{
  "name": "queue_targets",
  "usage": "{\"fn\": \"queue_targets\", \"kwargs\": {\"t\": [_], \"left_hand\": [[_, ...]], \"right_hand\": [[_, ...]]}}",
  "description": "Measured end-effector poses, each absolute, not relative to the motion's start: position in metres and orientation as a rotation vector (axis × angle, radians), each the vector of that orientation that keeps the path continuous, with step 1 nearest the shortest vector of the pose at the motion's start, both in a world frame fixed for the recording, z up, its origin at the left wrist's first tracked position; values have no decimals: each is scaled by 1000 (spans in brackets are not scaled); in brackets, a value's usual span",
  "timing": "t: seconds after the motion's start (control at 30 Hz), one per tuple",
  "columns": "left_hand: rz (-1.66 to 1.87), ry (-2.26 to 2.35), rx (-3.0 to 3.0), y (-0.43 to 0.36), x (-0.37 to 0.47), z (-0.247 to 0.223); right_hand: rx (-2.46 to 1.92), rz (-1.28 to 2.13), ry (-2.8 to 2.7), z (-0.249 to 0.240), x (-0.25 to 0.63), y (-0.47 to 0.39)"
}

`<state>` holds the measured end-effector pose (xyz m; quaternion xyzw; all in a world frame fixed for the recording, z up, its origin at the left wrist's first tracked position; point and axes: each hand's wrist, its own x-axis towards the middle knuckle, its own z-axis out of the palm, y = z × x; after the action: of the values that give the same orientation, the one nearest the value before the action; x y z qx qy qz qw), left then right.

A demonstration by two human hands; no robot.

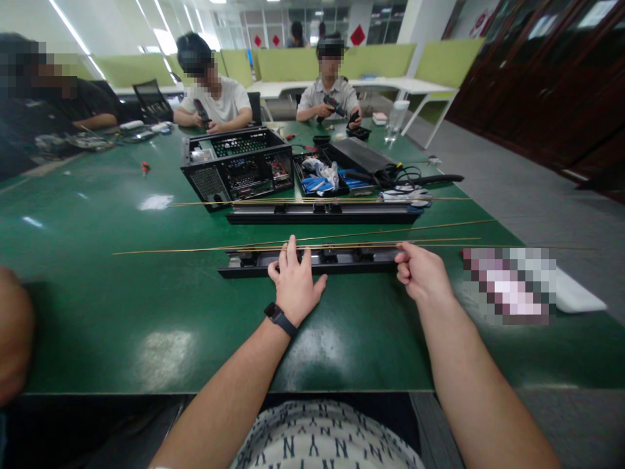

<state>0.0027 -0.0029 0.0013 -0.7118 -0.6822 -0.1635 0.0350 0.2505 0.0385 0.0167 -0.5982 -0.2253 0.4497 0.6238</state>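
Observation:
Long thin brass-coloured rods (170,251) lie across a black metal rail (254,270) on the green table. My left hand (297,277) rests over the middle of this rail with its fingers spread, the fingertips at the rods. At the rail's right end, my right hand (418,268) is closed, thumb and index finger pinched at the rods. What the pinch holds is too small to make out. Dark blocks sit inside the rail. Parallel to it and farther away lies a second black rail (322,218), with more thin rods along its back.
Behind the rails stand an open black computer case (239,166) and a tray with blue-white gloves (319,176), beside a dark box and cables. A pixelated object (508,286) lies at right. Two people across the table hold power tools; others sit at left.

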Motion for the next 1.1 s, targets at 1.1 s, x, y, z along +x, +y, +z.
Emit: {"fn": "queue_targets", "kwargs": {"t": [1.1], "left_hand": [[-587,-2090,-2191,-3,2,-2]], "right_hand": [[-1375,995,-516,18,249,39]]}}
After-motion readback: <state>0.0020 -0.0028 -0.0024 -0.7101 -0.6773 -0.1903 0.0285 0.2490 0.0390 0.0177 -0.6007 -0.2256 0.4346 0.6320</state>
